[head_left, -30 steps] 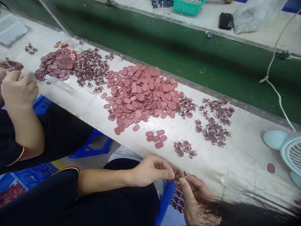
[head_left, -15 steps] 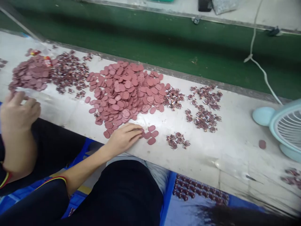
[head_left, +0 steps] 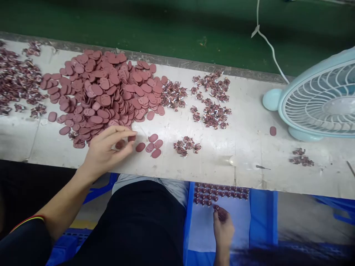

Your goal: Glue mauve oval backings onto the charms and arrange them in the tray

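The left hand [head_left: 107, 149] lay on the worn, scuffed white worktable [head_left: 249, 147], its fingers curled loosely together with the tips closing on a flat dusky-pink oval rubber tag [head_left: 131, 138] at the near edge of the big heap of matte pink oval tags [head_left: 105, 92]. Just beside the fingertips sat a small cluster of loose oval tags [head_left: 153, 145], lying flat and partly touching one another.

The right hand [head_left: 222, 228] hung below the table edge, over a pale blue plastic tray [head_left: 205, 229]. Its fingertips pinched a small maroon-and-white piece [head_left: 219, 212], right by the neat rows of assembled maroon pieces [head_left: 219, 194] lined along the tray's far side.

On the tabletop, a little clump of knobbly maroon pieces [head_left: 185, 145] sat near the loose tags, with larger scatters of the same pieces [head_left: 212, 99] further back. A pale turquoise plastic desk fan [head_left: 316, 101] with a ribbed round grille stood at the right, a single oval tag [head_left: 273, 130] near its base.
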Demonstrator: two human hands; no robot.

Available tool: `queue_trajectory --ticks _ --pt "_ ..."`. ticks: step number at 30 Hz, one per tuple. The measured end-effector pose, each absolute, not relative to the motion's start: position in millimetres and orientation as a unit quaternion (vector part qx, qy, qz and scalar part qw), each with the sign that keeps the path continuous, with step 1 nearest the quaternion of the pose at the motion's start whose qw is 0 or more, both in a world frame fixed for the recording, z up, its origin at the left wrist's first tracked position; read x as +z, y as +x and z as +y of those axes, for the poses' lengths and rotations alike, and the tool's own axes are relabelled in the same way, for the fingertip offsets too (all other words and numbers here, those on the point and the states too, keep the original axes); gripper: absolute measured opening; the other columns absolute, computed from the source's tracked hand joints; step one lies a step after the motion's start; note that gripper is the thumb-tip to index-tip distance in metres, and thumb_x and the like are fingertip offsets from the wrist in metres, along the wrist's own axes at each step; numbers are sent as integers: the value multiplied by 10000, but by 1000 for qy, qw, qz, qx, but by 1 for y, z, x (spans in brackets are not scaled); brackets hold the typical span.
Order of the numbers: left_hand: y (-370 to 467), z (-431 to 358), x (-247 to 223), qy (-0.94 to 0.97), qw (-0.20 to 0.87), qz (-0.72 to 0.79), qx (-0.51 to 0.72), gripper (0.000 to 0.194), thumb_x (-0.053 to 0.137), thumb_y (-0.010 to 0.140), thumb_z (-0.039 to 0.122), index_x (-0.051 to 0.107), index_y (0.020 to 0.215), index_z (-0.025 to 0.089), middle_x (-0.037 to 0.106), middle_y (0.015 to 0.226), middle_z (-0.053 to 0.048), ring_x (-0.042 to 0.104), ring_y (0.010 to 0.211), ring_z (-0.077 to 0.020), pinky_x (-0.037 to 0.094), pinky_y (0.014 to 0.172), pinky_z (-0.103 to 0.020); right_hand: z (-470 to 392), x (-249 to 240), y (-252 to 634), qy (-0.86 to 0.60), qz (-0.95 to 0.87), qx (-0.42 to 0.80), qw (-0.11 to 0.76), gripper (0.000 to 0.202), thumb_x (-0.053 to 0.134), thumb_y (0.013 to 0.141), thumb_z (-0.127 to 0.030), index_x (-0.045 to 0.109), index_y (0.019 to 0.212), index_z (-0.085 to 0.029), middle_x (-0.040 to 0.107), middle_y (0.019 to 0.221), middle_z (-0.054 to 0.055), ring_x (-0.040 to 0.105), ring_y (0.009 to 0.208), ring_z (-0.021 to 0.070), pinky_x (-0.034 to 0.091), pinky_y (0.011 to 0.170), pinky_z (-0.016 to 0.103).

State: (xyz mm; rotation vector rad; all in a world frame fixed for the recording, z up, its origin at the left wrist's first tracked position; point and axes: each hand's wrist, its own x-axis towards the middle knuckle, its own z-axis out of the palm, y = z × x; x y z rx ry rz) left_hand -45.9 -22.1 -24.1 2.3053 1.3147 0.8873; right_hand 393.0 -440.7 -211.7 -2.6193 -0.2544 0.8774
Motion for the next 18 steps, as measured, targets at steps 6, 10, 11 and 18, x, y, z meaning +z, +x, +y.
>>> queue_trajectory --ticks 6,10,11,18 --pt "-49 -23 -19 727 340 455 385 224 882 1146 210 998 1318 296 905 1236 -49 914 953 -169 728 697 -261 -436 -227 387 -941 -103 294 129 290 919 1107 -488 845 1256 -251 903 1164 8 875 1080 267 726 1092 521" --pt "-46 -24 -20 681 395 451 421 179 943 1140 272 1003 1308 293 934 1272 -58 950 937 -173 781 727 -265 -431 -229 387 -944 -101 292 113 262 919 1110 -459 835 1240 -248 887 1165 5 857 1079 256 725 1081 508" --pt "-45 -25 -20 672 405 453 424 172 961 1138 308 1002 1304 289 947 1277 -61 953 931 -176 795 738 -275 -429 -228 387 -946 -99 289 113 260 919 1108 -466 832 1223 -249 881 1150 3 852 1067 255 722 1075 506" --pt "-52 -30 -13 599 466 530 379 360 912 1197 545 914 1409 254 994 1198 -28 953 968 -219 866 871 -465 -409 -191 382 -941 -91 269 184 468 1012 876 -660 782 1058 -295 821 963 -24 803 898 280 674 991 536"
